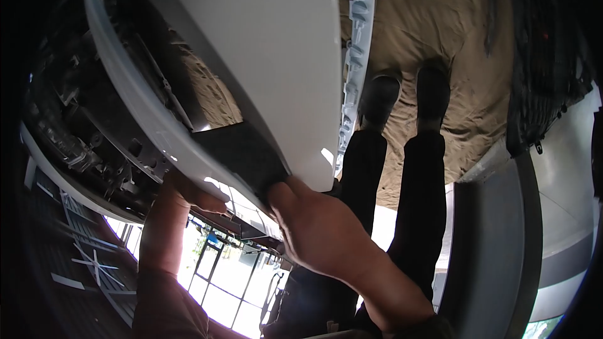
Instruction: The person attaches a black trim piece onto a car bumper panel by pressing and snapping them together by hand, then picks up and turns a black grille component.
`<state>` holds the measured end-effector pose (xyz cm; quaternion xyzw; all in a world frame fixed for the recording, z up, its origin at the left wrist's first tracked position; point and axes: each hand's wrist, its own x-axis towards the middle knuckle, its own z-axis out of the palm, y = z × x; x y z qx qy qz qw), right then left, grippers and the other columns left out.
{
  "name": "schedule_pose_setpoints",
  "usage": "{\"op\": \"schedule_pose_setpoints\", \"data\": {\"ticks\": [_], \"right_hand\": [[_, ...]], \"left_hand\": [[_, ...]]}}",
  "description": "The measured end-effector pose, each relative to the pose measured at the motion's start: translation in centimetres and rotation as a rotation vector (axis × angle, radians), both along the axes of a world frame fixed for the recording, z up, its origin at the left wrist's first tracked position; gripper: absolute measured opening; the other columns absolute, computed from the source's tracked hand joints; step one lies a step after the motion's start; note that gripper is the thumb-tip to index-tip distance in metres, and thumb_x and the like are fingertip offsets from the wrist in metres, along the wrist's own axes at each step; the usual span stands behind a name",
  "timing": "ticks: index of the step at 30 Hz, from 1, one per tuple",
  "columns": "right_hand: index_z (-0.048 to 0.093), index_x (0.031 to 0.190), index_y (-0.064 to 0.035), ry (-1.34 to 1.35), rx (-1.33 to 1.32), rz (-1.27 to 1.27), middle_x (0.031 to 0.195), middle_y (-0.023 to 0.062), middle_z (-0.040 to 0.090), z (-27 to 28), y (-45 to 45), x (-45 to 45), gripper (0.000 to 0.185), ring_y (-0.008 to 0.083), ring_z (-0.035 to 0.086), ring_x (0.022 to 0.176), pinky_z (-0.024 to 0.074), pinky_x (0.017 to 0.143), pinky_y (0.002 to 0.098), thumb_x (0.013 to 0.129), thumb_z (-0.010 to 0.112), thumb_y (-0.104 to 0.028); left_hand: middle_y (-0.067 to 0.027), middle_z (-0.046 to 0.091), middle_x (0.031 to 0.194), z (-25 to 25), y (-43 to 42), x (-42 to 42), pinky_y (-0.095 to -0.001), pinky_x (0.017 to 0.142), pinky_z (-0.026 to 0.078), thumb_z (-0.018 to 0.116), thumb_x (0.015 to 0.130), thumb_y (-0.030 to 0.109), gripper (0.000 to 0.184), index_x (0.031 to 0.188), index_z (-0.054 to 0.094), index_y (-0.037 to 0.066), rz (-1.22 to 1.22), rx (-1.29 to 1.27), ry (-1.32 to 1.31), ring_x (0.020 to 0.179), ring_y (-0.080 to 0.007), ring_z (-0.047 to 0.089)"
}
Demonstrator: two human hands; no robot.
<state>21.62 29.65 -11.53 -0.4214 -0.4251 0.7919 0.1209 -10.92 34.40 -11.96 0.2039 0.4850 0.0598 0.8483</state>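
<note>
Your right hand [320,226] looks closed on the near end of the flat, charcoal-black piece [235,154], which spans the gap between the glossy, pale-grey curved strip [135,94] and the broad, smooth, pale-grey panel [282,56]. Your left hand [198,196] is at the strip's underside; its fingertips are partly hidden, so you cannot tell whether it grips. Support the strip there with light, even pressure, and hold the black piece flat, without twisting its corner against the glossy surfaces.

Mind the edges: the panel's right side carries a row of pale, notched plastic tabs [355,56] just beside your legs [424,201], and dark machinery [81,132] crowds the strip's left. The more open room is over the wrinkled brown cloth [471,37] around your black shoes [433,97].
</note>
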Motion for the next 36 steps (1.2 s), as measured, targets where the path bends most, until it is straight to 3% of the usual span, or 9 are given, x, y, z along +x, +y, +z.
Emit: {"op": "schedule_pose_setpoints", "data": {"ticks": [6, 7, 10, 11, 14, 26, 30, 33, 36], "right_hand": [[0.059, 0.103, -0.0027, 0.028, 0.153, 0.111, 0.087, 0.0145, 0.066, -1.4, 2.5, 2.0, 0.015, 0.034, 0.071, 0.075, 0.0561, 0.062, 0.0446, 0.096, 0.068, -0.012], [0.062, 0.113, -0.0023, -0.004, 0.181, 0.138, 0.094, 0.0153, 0.067, -1.2, 2.9, 2.0, 0.021, 0.0331, 0.071, 0.076, 0.0582, 0.067, 0.0422, 0.094, 0.07, -0.008], [0.061, 0.13, -0.0016, -0.019, 0.236, -0.442, 0.108, 0.0182, 0.067, 0.0, 3.7, 0.8, 0.04, 0.0302, 0.071, 0.089, 0.0593, 0.077, 0.0407, 0.092, 0.072, -0.001], [0.055, 0.145, -0.0013, -0.033, 0.407, -0.407, 0.124, 0.0207, 0.061, -0.1, 3.9, 0.7, 0.058, 0.0278, 0.068, 0.104, 0.0584, 0.087, 0.0388, 0.09, 0.073, 0.003], [0.055, 0.144, 0.0013, 0.065, 0.285, -0.507, 0.128, 0.0209, 0.057, 0.0, 3.0, -0.6, 0.053, 0.0329, 0.067, 0.108, 0.0572, 0.09, 0.0391, 0.094, 0.07, 0.0], [0.055, 0.147, 0.0038, 0.011, 0.184, -0.534, 0.129, 0.0202, 0.054, 0.8, 2.1, -1.7, 0.058, 0.0306, 0.061, 0.115, 0.0515, 0.098, 0.0373, 0.09, 0.067, 0.006], [0.054, 0.149, 0.0037, -0.001, 0.136, -0.537, 0.13, 0.0177, 0.054, 1.3, 1.6, -2.0, 0.062, 0.0232, 0.059, 0.109, 0.0502, 0.095, 0.0348, 0.09, 0.071, 0.001], [0.054, 0.149, 0.0026, 0.026, 0.108, -0.506, 0.126, 0.0189, 0.055, 1.6, 2.3, -1.5, 0.062, 0.0303, 0.061, 0.116, 0.0495, 0.101, 0.0372, 0.088, 0.069, 0.005], [0.055, 0.149, 0.0024, 0.048, 0.096, -0.554, 0.127, 0.0187, 0.056, 1.5, 2.2, -1.5, 0.061, 0.0298, 0.06, 0.118, 0.049, 0.102, 0.0366, 0.089, 0.068, 0.005]], "left_hand": [[-0.0098, 0.074, 0.121, 1.1, -0.5, 1.1, -0.0397, 0.1, 0.054, 0.096, 0.07, 0.018, 0.076, 0.136, 0.064, 0.001, 0.063, -0.011, -0.012, 0.113, -0.023, 0.069], [-0.0098, 0.074, 0.121, 1.3, -0.6, 1.3, -0.0397, 0.1, 0.054, 0.096, 0.07, 0.017, 0.076, 0.136, 0.064, 0.001, 0.074, -0.013, -0.017, 0.113, -0.023, 0.069], [-0.0097, 0.074, 0.121, 1.6, -1.1, 1.8, -0.0397, 0.1, 0.054, 0.096, 0.07, 0.017, 0.076, 0.136, 0.064, 0.001, 0.11, -0.015, -0.029, 0.114, -0.0229, 0.069], [-0.0097, 0.074, 0.121, 1.7, -1.2, 1.9, -0.0397, 0.1, 0.054, 0.096, 0.07, 0.017, 0.076, 0.137, 0.064, 0.001, 0.124, -0.015, -0.035, 0.114, -0.0229, 0.069], [-0.0097, 0.074, 0.121, 1.7, -0.9, 2.0, -0.0397, 0.1, 0.054, 0.096, 0.07, 0.017, 0.076, 0.137, 0.064, 0.001, 0.159, -0.007, -0.049, 0.114, -0.0229, 0.069], [-0.0097, 0.074, 0.122, 0.3, 0.4, 3.0, -0.0397, 0.101, 0.053, 0.095, 0.071, 0.016, 0.075, 0.137, 0.064, 0.001, 0.256, -0.033, -0.12, 0.115, -0.0226, 0.068], [-0.0093, 0.074, 0.122, -0.4, 0.1, 2.4, -0.0393, 0.102, 0.053, 0.095, 0.07, 0.016, 0.074, 0.136, 0.065, 0.001, 0.095, -0.033, -0.056, 0.115, -0.0217, 0.068], [-0.0088, 0.074, 0.122, -0.7, 0.3, 2.5, -0.039, 0.101, 0.053, 0.095, 0.069, 0.016, 0.074, 0.135, 0.065, 0.001, 0.02, -0.005, -0.055, 0.114, -0.0212, 0.068], [-0.0084, 0.074, 0.121, -0.3, 1.1, 3.4, -0.0388, 0.1, 0.053, 0.095, 0.069, 0.016, 0.074, 0.135, 0.065, 0.001, 0.016, 0.033, -0.09, 0.113, -0.0209, 0.068]]}}
